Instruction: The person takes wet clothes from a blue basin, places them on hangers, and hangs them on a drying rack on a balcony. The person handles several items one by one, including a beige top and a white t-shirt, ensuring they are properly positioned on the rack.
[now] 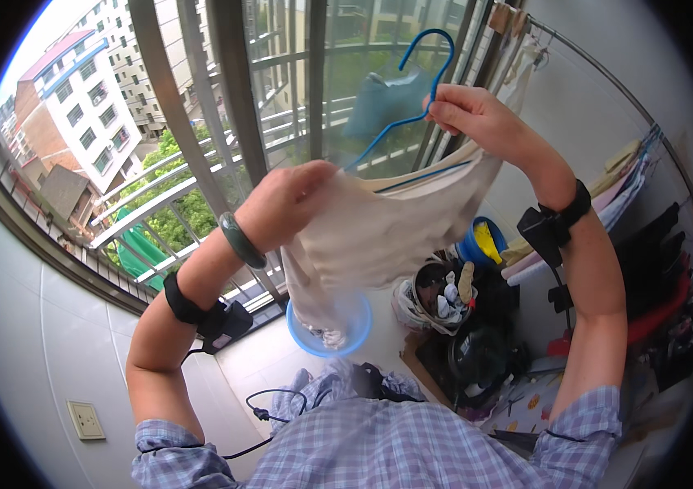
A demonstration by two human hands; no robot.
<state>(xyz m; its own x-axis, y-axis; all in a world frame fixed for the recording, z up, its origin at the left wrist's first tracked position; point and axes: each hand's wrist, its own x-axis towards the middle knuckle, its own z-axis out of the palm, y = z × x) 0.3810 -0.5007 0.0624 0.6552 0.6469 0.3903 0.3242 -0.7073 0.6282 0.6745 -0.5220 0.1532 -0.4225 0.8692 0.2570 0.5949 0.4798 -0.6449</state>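
Note:
A blue clothes hanger [392, 125] is partly inside a cream-coloured garment [377, 232] that hangs in front of me, its lower part blurred. My right hand [466, 113] pinches the hanger just below its hook. At the garment's upper left edge, my left hand [288, 198] is closed on the cloth beside the hanger's left arm. Part of the hanger's lower bar shows at the garment's opening. Below the garment, a light blue basin [360, 333] stands on the floor with some pale cloth in it.
Beyond the left hand are a window frame [233, 79] and metal railings. A rail [609, 73] with hung clothes runs along the right wall. Lower right stand a blue bucket [466, 250] with a yellow thing, a container of small cloth items [453, 299] and a cardboard box [420, 367].

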